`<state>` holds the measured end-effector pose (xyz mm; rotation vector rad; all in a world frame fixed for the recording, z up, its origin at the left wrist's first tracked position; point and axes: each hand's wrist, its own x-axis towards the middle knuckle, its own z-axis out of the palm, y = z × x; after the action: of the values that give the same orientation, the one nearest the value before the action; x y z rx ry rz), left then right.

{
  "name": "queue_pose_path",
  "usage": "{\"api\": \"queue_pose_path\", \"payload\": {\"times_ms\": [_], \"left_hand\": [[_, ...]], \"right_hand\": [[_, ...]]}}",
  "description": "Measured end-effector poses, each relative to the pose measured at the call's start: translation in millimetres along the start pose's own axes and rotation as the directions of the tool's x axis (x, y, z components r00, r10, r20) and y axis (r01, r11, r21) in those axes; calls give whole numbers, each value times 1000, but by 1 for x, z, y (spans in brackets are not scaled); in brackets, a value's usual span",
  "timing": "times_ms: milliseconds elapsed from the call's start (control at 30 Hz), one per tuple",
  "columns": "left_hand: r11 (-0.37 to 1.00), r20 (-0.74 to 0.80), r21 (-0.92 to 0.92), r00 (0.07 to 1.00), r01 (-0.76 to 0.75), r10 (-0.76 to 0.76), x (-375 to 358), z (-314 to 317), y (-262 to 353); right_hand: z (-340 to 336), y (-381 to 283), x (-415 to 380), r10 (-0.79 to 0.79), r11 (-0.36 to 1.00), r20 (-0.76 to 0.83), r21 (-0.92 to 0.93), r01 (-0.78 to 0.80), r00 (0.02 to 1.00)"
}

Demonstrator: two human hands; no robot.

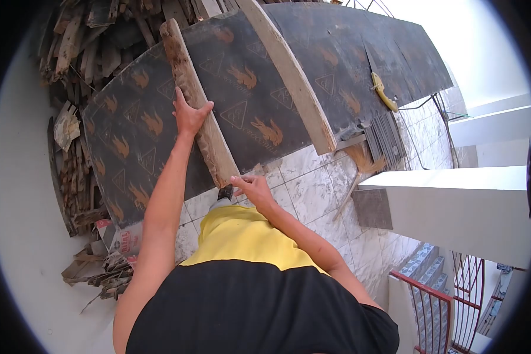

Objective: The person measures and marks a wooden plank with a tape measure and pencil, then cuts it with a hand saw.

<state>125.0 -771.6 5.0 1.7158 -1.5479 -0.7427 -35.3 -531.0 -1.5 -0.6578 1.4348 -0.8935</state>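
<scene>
On black, logo-printed sheet tabletop (pixel 221 65): long, rough, brown wooden plank (pixel 211 141), gripped mid-length by left hand (pixel 192 118), pinched at near end by right hand (pixel 255 190), presumably for two-point steadiness.

Obs. from where I stand: scrap-wood pile (pixel 76 50) by wht wall (pixel 17 177); red/wht printed bag (pixel 122 241) nr its lower end. Marbled tile flr (pixel 304 192). Wht pillar (pixel 448 200); blue-patt. stairs (pixel 429 268) w/ red metal railing (pixel 422 285).
</scene>
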Motion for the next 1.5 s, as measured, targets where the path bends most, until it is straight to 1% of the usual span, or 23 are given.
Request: {"api": "queue_pose_path", "payload": {"times_ms": [67,233,300,400,433,500,567,633,833,1000,1133,1200,1233,1433,1500], "left_hand": [[1000,5,-2,1000,9,-9,-1,0,-5],[998,-35,-46,999,-36,35,0,1,-9],[997,-44,-62,998,-40,38,-1,0,-11],[997,-42,-59,998,-46,43,0,0,-9],[998,-35,-45,998,-47,46,0,0,-8],[999,-35,-37,999,-39,38,0,1,-6],[999,-31,-26,999,-31,31,0,1,-7],[999,-61,-25,998,-31,29,0,3,-9],[998,-59,-30,997,-53,51,2,4,-15],[998,-46,-25,997,-55,54,2,0,-14],[998,-42,-27,997,-63,61,2,1,-14],[997,-55,-20,996,-70,69,3,2,-14],[997,-67,-12,995,-81,80,2,1,-15],[998,-36,-18,997,-64,63,1,-2,-13],[998,-32,-18,998,-61,61,1,-3,-14]], "right_hand": [[0,-2,-1,-11,1000,13,-7,11,1000],[-3,0,1,-34,999,26,-3,34,999],[-6,-2,2,50,997,82,-61,-45,995],[-5,-2,2,47,998,93,-54,-42,995],[-4,-1,2,47,998,93,-56,-42,995],[-1,2,1,-16,1000,37,-12,16,999],[0,3,2,-15,1000,38,-9,15,999],[0,4,1,-10,1000,33,3,10,999],[1,0,0,5,1000,35,30,-7,999],[1,-1,0,-2,1000,48,-13,3,999],[0,-4,-1,5,1000,52,-6,-4,999],[-2,-8,-2,69,997,88,-45,-65,994],[0,-9,-3,71,997,90,-48,-67,993],[0,-5,-1,56,997,83,-61,-50,995],[3,-2,0,11,1000,67,-11,-10,998]]}}
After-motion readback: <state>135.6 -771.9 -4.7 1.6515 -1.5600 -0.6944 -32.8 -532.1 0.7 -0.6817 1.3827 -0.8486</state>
